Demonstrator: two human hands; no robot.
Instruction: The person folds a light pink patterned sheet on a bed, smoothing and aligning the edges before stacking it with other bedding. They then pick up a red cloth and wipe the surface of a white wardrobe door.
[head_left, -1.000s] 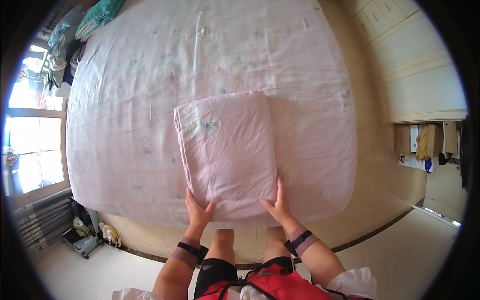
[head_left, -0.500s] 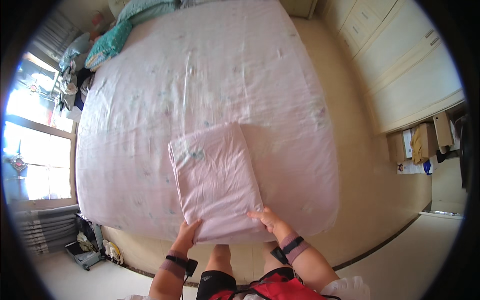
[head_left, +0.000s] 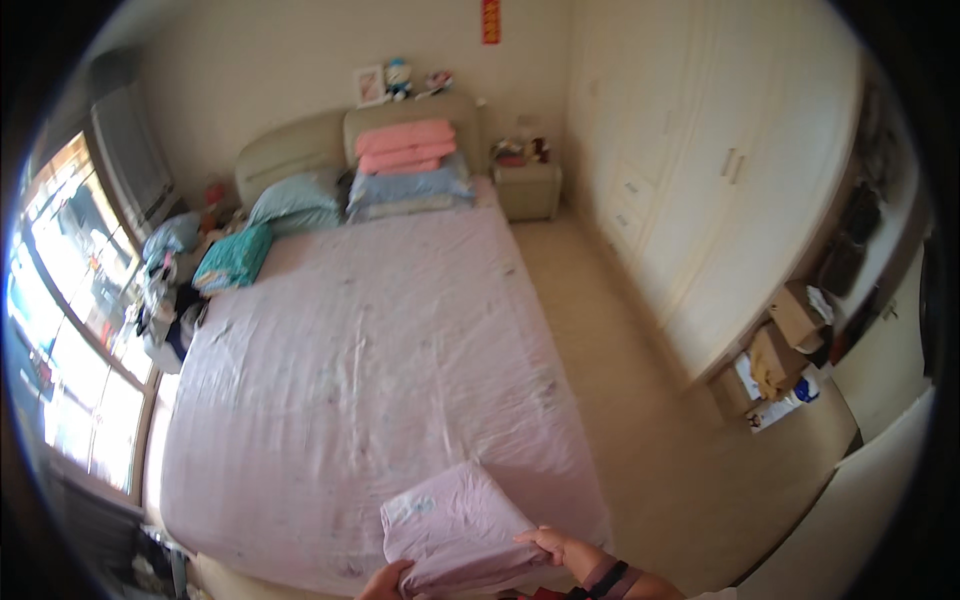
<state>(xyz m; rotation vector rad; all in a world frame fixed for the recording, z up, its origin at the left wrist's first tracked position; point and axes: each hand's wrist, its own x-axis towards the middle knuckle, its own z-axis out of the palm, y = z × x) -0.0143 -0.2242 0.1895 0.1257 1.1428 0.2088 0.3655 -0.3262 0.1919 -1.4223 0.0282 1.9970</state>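
A folded pink bed sheet [head_left: 455, 525] with a small printed patch lies at the near edge of the bed [head_left: 330, 400], which wears a matching pink cover. My left hand [head_left: 387, 582] grips its near left corner, thumb on top; the lower part of this hand is cut off by the picture's edge. On the right side, my right hand [head_left: 556, 547] pinches the sheet's edge with the thumb above and the other fingers mostly hidden. A dark strap circles my right wrist.
Pink folded bedding [head_left: 405, 145] sits on pillows at the headboard, beside a teal quilt [head_left: 233, 258]. Tall wardrobes [head_left: 700, 170] line the right, with a nightstand [head_left: 527, 190] at the far end. Boxes [head_left: 780, 350] stand low at right. Windows [head_left: 90, 400] are on the left.
My view has tilted up toward the headboard, so the sheet and hands sit lower in the picture. Both hands still hold the folded sheet's near corners.
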